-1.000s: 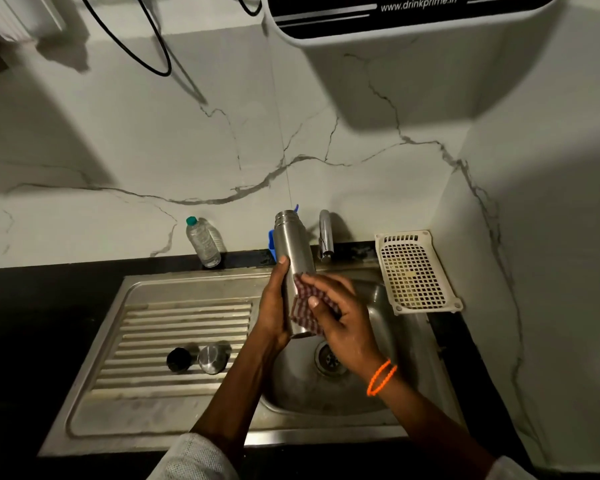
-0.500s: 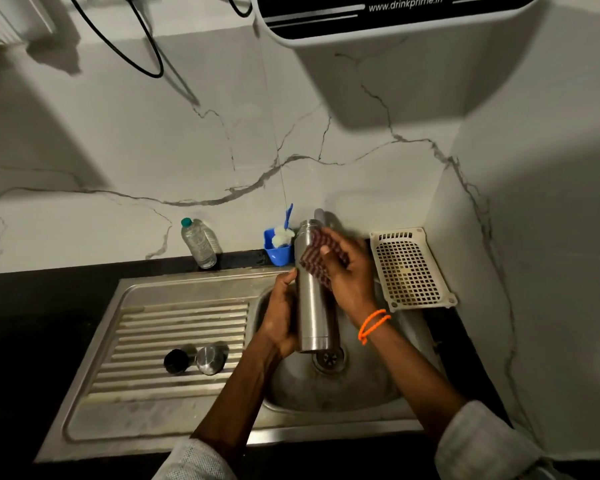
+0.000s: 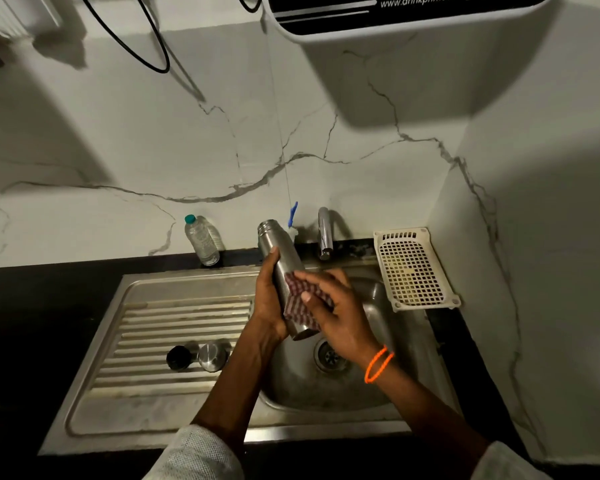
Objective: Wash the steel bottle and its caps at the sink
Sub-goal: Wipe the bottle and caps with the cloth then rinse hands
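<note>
A person stands at a steel sink [image 3: 371, 403] set in a dark table [image 3: 32, 306], holding a steel bottle [image 3: 279, 258] above the basin, tilted with its open mouth toward the far wall and its base toward the drain [image 3: 329, 356]. The left hand [image 3: 267, 303] wraps the bottle's left side, its grip curled round the body with the thumb lying along the metal. The right hand [image 3: 333, 313], an orange band [image 3: 378, 365] at its wrist, presses a checked scrub cloth [image 3: 298, 306] against the lower half of the bottle, its grip curled over the cloth and pinching it to the steel. On the ribbed drainboard [image 3: 174, 327] to the left lie the two caps, well apart from the bottle: a black inner cap [image 3: 179, 357] and, just beside it on the right, a steel outer cap [image 3: 212, 356]. At the far edge of the table a clear plastic bottle [image 3: 201, 240] with a teal lid stands upright against the marbled wall. A chrome tap [image 3: 324, 233] rises behind the basin, with a blue handle [image 3: 293, 213] showing just left of it behind the steel bottle's neck. A white perforated tray [image 3: 413, 271] leans at the far right corner, beside the basin. A water purifier [image 3: 395, 12] hangs on the wall overhead.
</note>
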